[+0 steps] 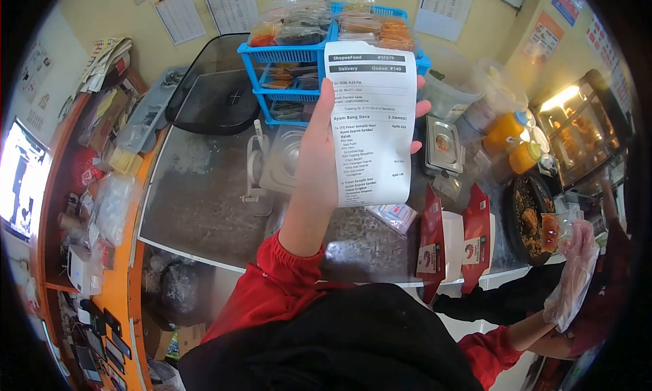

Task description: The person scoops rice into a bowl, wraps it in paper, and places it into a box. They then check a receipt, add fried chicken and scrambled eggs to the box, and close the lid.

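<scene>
My left hand [318, 150] is raised in the middle, closed around a long printed receipt [372, 129]; its thumb shows on the left edge and its fingertips on the right. The print faces me. At the far right, my right hand [577, 252] wears a clear plastic glove. Its fingers are closed on a small clear packet with orange-red contents [551, 232], beside a round dark tray of food [526, 218]. Two red and white boxes [430, 245] [477, 241] stand open at the counter's front edge, below and right of the receipt.
Blue racks [288, 54] of packets stand at the back, behind a steel container [443, 146]. Yellow-capped bottles [506, 133] are near a lit food cabinet [577, 136]. A black lidded bin [216, 85] sits back left. Another person's maroon sleeve [611, 289] is close to my right hand.
</scene>
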Demonstrator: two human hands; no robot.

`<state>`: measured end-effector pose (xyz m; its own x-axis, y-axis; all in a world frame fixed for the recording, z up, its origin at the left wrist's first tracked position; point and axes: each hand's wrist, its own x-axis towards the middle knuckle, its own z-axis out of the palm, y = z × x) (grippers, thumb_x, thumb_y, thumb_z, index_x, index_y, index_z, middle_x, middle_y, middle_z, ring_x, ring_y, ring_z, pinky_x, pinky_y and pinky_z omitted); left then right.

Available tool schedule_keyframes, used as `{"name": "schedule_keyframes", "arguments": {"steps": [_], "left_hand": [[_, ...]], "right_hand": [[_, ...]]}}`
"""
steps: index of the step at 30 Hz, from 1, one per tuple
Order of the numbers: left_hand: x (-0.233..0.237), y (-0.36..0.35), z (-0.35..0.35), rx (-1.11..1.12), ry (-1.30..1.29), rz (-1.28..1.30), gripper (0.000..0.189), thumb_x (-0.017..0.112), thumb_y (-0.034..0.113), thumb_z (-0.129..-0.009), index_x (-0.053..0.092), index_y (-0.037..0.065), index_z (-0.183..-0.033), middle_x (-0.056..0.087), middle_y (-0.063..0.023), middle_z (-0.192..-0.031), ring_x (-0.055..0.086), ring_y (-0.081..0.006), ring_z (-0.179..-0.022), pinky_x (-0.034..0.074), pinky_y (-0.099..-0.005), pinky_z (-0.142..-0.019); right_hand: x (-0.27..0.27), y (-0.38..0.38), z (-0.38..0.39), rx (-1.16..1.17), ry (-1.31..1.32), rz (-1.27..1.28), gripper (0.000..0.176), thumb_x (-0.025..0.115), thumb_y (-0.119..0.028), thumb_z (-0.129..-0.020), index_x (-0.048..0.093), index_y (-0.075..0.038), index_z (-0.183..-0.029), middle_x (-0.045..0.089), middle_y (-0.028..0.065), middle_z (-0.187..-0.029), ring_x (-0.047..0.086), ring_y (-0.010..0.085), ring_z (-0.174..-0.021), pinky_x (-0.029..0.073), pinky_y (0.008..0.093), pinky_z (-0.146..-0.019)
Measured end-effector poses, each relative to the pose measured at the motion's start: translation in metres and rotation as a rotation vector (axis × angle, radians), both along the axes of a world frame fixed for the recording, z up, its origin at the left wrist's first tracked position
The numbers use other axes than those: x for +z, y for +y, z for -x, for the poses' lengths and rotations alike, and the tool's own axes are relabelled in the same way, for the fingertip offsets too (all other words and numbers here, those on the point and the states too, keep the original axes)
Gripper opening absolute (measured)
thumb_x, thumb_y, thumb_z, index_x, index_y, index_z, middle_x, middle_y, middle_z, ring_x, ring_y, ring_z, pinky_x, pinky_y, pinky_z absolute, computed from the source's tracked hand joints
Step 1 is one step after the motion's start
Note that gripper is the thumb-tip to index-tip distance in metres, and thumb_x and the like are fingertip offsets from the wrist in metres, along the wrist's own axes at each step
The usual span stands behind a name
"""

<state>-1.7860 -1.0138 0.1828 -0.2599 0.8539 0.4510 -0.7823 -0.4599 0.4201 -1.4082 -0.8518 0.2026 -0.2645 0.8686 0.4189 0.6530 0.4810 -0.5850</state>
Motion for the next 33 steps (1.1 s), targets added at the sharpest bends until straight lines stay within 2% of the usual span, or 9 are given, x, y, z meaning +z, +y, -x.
{"name": "schedule_keyframes", "arguments": {"steps": [6, 9, 12, 15, 17, 19, 21, 28, 33], "left_hand": [[-0.004, 0.004, 0.0, 0.002, -0.01, -0.036, 0.06, 0.026, 0.045, -0.094, 0.018, 0.008, -0.141, 0.026, -0.0194, -0.141, 0.036, -0.0357, -0.124, 0.043, -0.0549, -0.086], [-0.008, 0.005, -0.004, 0.08, 0.047, -0.004, 0.057, 0.028, 0.041, -0.095, 0.019, 0.008, -0.141, 0.024, -0.0151, -0.144, 0.036, -0.0322, -0.126, 0.042, -0.0544, -0.086], [-0.018, 0.015, -0.005, 0.107, 0.109, 0.022, 0.055, 0.027, 0.039, -0.095, 0.02, 0.009, -0.14, 0.023, -0.0127, -0.145, 0.038, -0.0305, -0.125, 0.042, -0.0538, -0.086], [-0.024, 0.027, -0.01, 0.107, 0.095, 0.096, 0.056, 0.028, 0.043, -0.094, 0.02, 0.013, -0.141, 0.024, -0.0141, -0.144, 0.036, -0.032, -0.126, 0.041, -0.0542, -0.085], [-0.028, 0.037, -0.013, 0.088, 0.11, 0.126, 0.056, 0.027, 0.043, -0.094, 0.02, 0.012, -0.141, 0.024, -0.0149, -0.144, 0.036, -0.0329, -0.126, 0.042, -0.0542, -0.085], [-0.032, 0.04, -0.014, 0.076, 0.127, 0.161, 0.057, 0.027, 0.044, -0.094, 0.02, 0.012, -0.141, 0.024, -0.0159, -0.143, 0.035, -0.0337, -0.126, 0.042, -0.0542, -0.086], [-0.034, 0.047, -0.013, 0.079, 0.153, 0.177, 0.058, 0.026, 0.044, -0.094, 0.02, 0.011, -0.141, 0.025, -0.0171, -0.143, 0.034, -0.0344, -0.126, 0.041, -0.0543, -0.087], [-0.031, 0.029, 0.003, 0.111, 0.016, 0.131, 0.06, 0.026, 0.048, -0.093, 0.02, 0.012, -0.141, 0.024, -0.0182, -0.142, 0.034, -0.0362, -0.126, 0.039, -0.0578, -0.09], [-0.032, -0.027, 0.035, 0.278, -0.02, 0.052, 0.058, 0.025, 0.047, -0.094, 0.021, 0.013, -0.141, 0.024, -0.0175, -0.143, 0.032, -0.0363, -0.127, 0.039, -0.0576, -0.091]], "right_hand": [[-0.019, 0.006, -0.015, 0.151, 0.003, -0.132, 0.043, 0.037, -0.025, -0.092, 0.046, -0.002, -0.128, 0.039, 0.0118, -0.134, 0.037, 0.0212, -0.123, 0.038, 0.0307, -0.094], [-0.033, 0.007, -0.013, 0.227, 0.083, -0.272, 0.046, 0.04, -0.032, -0.092, 0.05, 0.002, -0.122, 0.046, 0.0136, -0.128, 0.045, 0.0203, -0.116, 0.04, 0.029, -0.091], [-0.043, 0.009, 0.015, -0.25, 0.175, 0.076, 0.028, 0.05, -0.026, -0.091, 0.057, -0.005, -0.109, 0.052, 0.0062, -0.101, 0.054, 0.013, -0.083, 0.042, 0.025, -0.078], [-0.094, 0.025, 0.021, -0.27, 0.351, 0.283, 0.021, 0.052, -0.02, -0.088, 0.059, -0.005, -0.1, 0.057, 0.0074, -0.09, 0.058, 0.0189, -0.077, 0.043, 0.0287, -0.073], [-0.192, 0.06, 0.002, -0.116, -0.256, -0.06, 0.018, 0.052, -0.016, -0.086, 0.06, -0.004, -0.097, 0.061, 0.0122, -0.09, 0.059, 0.0265, -0.078, 0.043, 0.0321, -0.074], [-0.255, 0.057, 0.016, 0.074, -0.232, 0.371, 0.017, 0.047, -0.019, -0.087, 0.058, -0.005, -0.088, 0.058, 0.0199, -0.084, 0.056, 0.0347, -0.079, 0.043, 0.039, -0.068], [-0.301, 0.047, 0.021, 0.079, -0.093, 0.246, 0.019, 0.045, -0.019, -0.088, 0.058, -0.005, -0.086, 0.059, 0.019, -0.085, 0.056, 0.0371, -0.082, 0.042, 0.0422, -0.072], [-0.267, 0.061, 0.025, 0.264, -0.31, 0.68, 0.046, 0.034, -0.032, -0.093, 0.043, -0.003, -0.127, 0.044, 0.0196, -0.128, 0.036, 0.0336, -0.122, 0.028, 0.04, -0.102], [-0.23, 0.073, 0.009, 0.217, -0.238, 0.34, 0.018, 0.054, -0.011, -0.081, 0.058, -0.006, -0.097, 0.058, 0.0092, -0.097, 0.054, 0.0241, -0.09, 0.042, 0.0352, -0.074]]}}
